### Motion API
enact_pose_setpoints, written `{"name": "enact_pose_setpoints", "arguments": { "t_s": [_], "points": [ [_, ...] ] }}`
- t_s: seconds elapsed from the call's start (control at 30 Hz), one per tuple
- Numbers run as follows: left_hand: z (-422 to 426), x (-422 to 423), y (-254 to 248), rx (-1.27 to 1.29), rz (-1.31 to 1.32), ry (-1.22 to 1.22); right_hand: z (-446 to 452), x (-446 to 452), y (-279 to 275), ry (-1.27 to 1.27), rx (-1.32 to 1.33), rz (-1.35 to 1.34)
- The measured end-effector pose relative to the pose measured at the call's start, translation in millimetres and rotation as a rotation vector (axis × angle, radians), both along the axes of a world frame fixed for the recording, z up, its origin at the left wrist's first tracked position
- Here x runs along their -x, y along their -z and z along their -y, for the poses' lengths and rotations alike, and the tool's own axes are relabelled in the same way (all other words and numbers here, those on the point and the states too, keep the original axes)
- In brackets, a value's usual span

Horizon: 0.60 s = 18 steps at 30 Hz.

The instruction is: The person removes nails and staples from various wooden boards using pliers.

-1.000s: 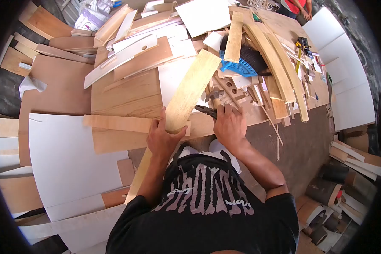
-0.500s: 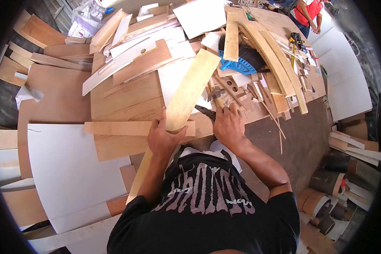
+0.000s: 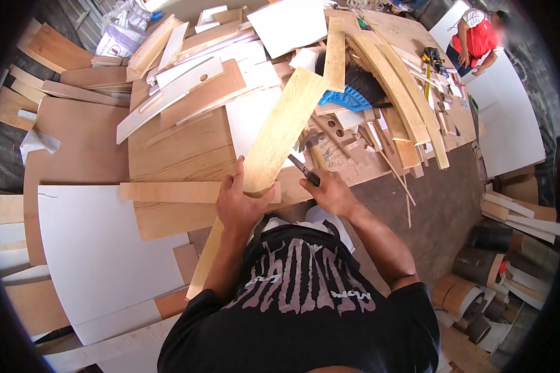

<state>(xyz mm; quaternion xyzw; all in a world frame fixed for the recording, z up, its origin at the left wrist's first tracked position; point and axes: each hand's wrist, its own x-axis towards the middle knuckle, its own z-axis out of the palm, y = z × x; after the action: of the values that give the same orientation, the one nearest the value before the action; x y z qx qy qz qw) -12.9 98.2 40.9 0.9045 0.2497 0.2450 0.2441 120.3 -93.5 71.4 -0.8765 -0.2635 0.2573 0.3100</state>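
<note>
A long pale wooden plank (image 3: 284,127) runs diagonally from the bench down past my left forearm. My left hand (image 3: 241,202) grips it near the bench's front edge, thumb on one side and fingers on the other. My right hand (image 3: 334,194), just right of the plank, is closed around dark-handled pliers (image 3: 306,170); their jaws point up-left toward the plank's edge. Behind that hand a claw hammer (image 3: 316,149) with a wooden handle lies on the bench. A flat wooden strip (image 3: 174,192) lies crosswise beneath the plank, by my left hand.
The workbench (image 3: 180,155) carries stacked boards, offcuts and a blue brush (image 3: 348,97) with black bristles. Long planks (image 3: 395,87) lie at right. A white panel (image 3: 109,248) stands at left. A person in red (image 3: 479,42) is at the far right.
My right hand has moved slightly down, away from the hammer, and turned with the pliers. My left hand stays on the plank. The person in red has shifted right.
</note>
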Motion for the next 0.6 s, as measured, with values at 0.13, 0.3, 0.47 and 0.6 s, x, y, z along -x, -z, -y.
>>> {"name": "enact_pose_setpoints", "arguments": {
  "t_s": [0.13,0.3,0.47,0.6],
  "points": [
    [9,-10,-6,0.012,0.030,-0.011,7,-8,18,0.029,-0.162,-0.273],
    [22,-28,-15,0.025,0.066,-0.022,18,-19,21,0.140,-0.439,-0.819],
    [36,-46,-22,0.113,0.119,-0.005,28,-30,-4,0.146,-0.595,-1.158],
    [47,-61,-26,0.093,0.156,0.033,40,-39,6,0.030,-0.780,-1.523]
  ]
}}
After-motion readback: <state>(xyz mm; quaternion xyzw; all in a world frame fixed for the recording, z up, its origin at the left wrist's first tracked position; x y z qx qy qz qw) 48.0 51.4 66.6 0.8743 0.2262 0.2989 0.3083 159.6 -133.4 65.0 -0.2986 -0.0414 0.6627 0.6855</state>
